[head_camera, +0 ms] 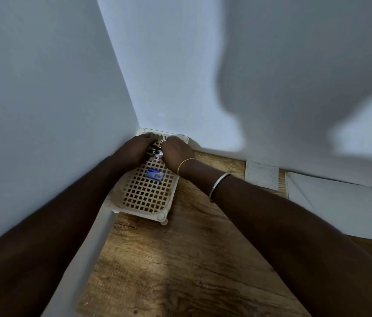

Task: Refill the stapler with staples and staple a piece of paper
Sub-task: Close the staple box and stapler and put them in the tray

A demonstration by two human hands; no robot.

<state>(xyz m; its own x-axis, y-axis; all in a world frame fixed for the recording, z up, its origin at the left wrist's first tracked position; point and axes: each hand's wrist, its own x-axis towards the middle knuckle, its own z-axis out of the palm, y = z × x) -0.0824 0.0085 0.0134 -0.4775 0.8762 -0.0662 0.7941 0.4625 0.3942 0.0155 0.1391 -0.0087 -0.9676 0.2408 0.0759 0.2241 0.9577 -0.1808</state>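
Observation:
A cream lattice tray (145, 197) stands in the corner where two white walls meet, on a wooden tabletop. Over its far end my left hand (134, 149) and my right hand (177, 153) close together around a small dark and silver stapler (155, 152), which shows only between them. A small blue staple box (154, 174) lies flat on the tray just below the hands. White paper (331, 202) lies on the table at the right, against the wall.
A small white square sheet (261, 175) lies by the wall between the tray and the larger paper. The wooden tabletop (180, 259) stretches toward me. Walls close in on the left and behind. A large shadow covers the right wall.

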